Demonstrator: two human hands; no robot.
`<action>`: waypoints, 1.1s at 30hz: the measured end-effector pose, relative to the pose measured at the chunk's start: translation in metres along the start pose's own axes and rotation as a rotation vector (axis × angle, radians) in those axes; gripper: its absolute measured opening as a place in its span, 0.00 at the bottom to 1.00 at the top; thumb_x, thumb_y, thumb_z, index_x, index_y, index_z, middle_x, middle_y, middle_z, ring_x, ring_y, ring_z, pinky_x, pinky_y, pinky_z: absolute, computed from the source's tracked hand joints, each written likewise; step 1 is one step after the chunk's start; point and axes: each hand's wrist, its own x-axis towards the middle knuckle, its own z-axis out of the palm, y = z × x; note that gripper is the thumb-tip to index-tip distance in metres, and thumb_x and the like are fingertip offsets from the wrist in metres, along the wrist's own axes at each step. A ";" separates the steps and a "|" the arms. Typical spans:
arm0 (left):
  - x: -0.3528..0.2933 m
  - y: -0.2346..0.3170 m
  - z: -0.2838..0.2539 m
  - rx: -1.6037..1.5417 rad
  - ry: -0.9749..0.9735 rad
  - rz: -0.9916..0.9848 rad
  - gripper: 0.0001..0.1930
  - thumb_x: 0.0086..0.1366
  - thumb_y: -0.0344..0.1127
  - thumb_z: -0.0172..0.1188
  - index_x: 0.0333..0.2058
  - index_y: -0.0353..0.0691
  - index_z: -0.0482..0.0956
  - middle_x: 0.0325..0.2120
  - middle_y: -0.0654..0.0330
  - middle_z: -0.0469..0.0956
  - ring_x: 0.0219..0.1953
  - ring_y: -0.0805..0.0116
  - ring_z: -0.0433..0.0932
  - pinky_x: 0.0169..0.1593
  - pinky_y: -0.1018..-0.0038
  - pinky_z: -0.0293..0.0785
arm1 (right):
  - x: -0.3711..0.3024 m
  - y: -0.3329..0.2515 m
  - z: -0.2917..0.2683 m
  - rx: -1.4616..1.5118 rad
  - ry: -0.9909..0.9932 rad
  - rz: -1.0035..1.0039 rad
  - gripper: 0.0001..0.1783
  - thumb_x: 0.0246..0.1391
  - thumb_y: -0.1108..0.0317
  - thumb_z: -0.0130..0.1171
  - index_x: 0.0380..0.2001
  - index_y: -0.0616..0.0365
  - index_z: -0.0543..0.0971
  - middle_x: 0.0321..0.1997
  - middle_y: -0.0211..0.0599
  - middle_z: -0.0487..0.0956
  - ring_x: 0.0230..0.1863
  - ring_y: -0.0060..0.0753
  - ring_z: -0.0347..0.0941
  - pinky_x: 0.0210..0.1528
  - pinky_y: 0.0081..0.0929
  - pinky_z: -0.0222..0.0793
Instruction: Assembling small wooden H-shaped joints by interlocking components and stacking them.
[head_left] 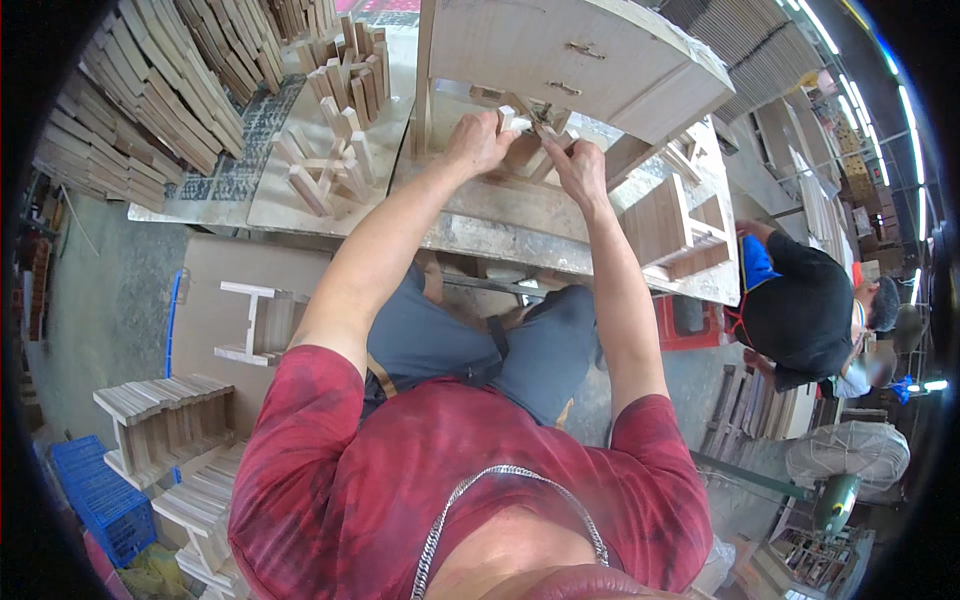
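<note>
My left hand (480, 143) is closed around a small pale wooden piece (513, 122) above the workbench (500, 222). Close by on its right, my right hand (577, 168) has its fingers pinched together. Something small and dark shows at those fingertips, too small to name. Both hands work low, in front of a large upright wooden panel (575, 65) with two metal-edged slots. More short wooden pieces lie between and behind the hands, partly hidden by them.
On the bench left are joined wooden leg frames (322, 168) and stacked wooden strips (150, 95). A wooden frame with a panel (660, 222) stands at right. Stacked frames (170, 420) and a blue crate (103, 500) are lower left. A person in black (800, 300) and a fan (848, 455) are at right.
</note>
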 end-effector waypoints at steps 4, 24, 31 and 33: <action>-0.004 -0.004 -0.004 -0.061 -0.022 -0.029 0.19 0.64 0.47 0.66 0.38 0.32 0.83 0.32 0.41 0.84 0.38 0.42 0.83 0.43 0.54 0.78 | -0.005 -0.010 -0.011 0.070 -0.149 0.050 0.32 0.54 0.44 0.68 0.25 0.71 0.84 0.24 0.52 0.83 0.32 0.47 0.84 0.40 0.40 0.77; -0.190 -0.063 -0.202 -1.257 -0.036 -0.432 0.21 0.68 0.50 0.67 0.42 0.34 0.82 0.29 0.58 0.84 0.25 0.69 0.83 0.32 0.73 0.82 | -0.075 -0.139 -0.020 0.218 -0.140 -0.901 0.18 0.52 0.73 0.70 0.47 0.55 0.84 0.48 0.40 0.84 0.51 0.45 0.79 0.50 0.39 0.78; -0.203 -0.137 -0.163 0.413 0.670 -0.273 0.42 0.49 0.52 0.79 0.56 0.28 0.75 0.39 0.46 0.84 0.43 0.47 0.84 0.48 0.59 0.80 | 0.002 -0.207 0.053 0.554 -0.425 -0.576 0.14 0.62 0.64 0.66 0.45 0.63 0.83 0.44 0.42 0.86 0.43 0.35 0.83 0.49 0.34 0.77; -0.192 -0.144 -0.157 0.371 0.617 -0.252 0.40 0.49 0.49 0.78 0.55 0.29 0.73 0.38 0.43 0.83 0.44 0.40 0.83 0.48 0.56 0.78 | 0.029 -0.214 0.077 0.577 -0.504 -0.590 0.15 0.63 0.63 0.65 0.45 0.64 0.82 0.43 0.43 0.86 0.42 0.34 0.83 0.48 0.34 0.77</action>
